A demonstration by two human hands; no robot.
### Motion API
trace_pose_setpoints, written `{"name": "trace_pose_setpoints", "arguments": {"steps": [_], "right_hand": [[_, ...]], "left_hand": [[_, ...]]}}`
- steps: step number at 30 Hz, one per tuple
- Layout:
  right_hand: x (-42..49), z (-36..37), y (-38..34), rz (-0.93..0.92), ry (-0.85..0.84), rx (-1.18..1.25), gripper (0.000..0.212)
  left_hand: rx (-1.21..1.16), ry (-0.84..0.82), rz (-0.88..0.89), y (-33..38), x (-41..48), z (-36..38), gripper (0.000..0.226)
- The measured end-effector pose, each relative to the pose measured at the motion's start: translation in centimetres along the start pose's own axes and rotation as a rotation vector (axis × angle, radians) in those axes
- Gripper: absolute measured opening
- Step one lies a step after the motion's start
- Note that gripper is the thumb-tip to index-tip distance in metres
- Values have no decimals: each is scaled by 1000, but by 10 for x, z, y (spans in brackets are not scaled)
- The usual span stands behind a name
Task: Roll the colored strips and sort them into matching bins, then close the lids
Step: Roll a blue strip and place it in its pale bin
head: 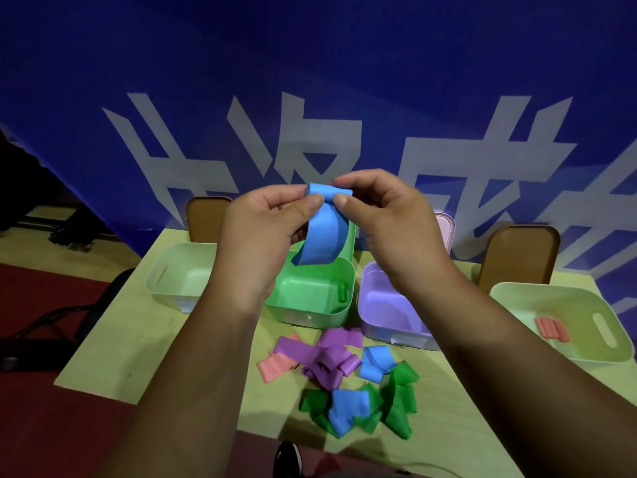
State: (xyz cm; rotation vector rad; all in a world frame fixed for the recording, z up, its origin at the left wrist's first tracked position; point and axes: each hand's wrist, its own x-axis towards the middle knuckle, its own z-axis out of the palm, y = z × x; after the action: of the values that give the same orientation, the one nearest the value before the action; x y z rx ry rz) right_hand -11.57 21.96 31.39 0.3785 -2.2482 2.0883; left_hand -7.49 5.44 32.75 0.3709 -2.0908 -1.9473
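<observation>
Head view down onto a yellow-green table (155,339): left hand (262,232) and right hand (389,222) raised side by side above the bins, each pinching between thumb and forefinger the partly rolled top end of one blue strip (322,236), its free tail hanging curved in front of the green bin (303,298). Shows behind the hands a pale left-end bin (172,277), the green bin holding one green roll (342,293), a lilac bin (382,305) just beside it and a pale right-end bin (551,301) holding red rolls (551,328). Shows nearer on the table a loose pile (337,381) of pink, purple, blue and green strips
</observation>
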Motion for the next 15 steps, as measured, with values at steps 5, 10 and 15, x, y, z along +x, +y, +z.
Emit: {"name": "trace_pose_setpoints", "arguments": {"steps": [5,10,15], "right_hand": [[-1,-1,-2,15,-16,24,21],[-2,-3,-4,162,-131,174,23],[-4,-2,-6,134,-109,153,16]], "left_hand": [[43,-6,31,4,0,-2,18],[13,-37,59,7,0,-5,21],[24,-73,61,6,0,-9,23]]}}
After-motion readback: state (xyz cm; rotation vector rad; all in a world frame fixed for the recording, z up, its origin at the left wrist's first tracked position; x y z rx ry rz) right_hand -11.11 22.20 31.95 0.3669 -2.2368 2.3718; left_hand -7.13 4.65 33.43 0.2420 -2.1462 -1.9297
